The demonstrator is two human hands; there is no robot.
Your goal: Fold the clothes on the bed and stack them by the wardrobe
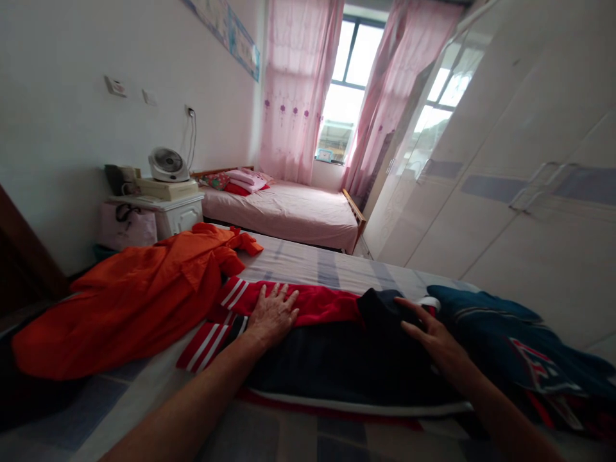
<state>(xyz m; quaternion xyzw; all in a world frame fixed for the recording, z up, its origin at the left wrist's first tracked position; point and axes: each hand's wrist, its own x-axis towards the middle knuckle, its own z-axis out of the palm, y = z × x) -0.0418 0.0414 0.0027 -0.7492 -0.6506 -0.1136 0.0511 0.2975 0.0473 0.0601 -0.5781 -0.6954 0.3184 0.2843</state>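
a navy-and-red jacket [327, 366] lies across the near bed [308, 256], right in front of the person, its body dark with a white line along the lower edge. the left hand [274, 314] lies flat on the red sleeve [332, 307], its fingers spread, near the white-striped cuffs [205, 346] at the jacket's left end. the right hand [430, 337] is at the other end, thumb and fingers parted over the dark cloth near the jacket's upper right part; from here i can't tell whether any fabric is caught under the fingertips.

to the left i see a rumpled orange shirt [154, 295], spread over the bed near the cuffs. on the right, just beside the right hand, a teal garment [486, 314] with red-and-white lettering lies in a loose heap.

beyond, a second bed [293, 212] in pink sheeting stands near the window [344, 83], pillows [248, 179] at its left end. a small fan [168, 164] sits on a box [168, 190] on the white nightstand [185, 215], and a glossy wardrobe [510, 135] lines the right side.
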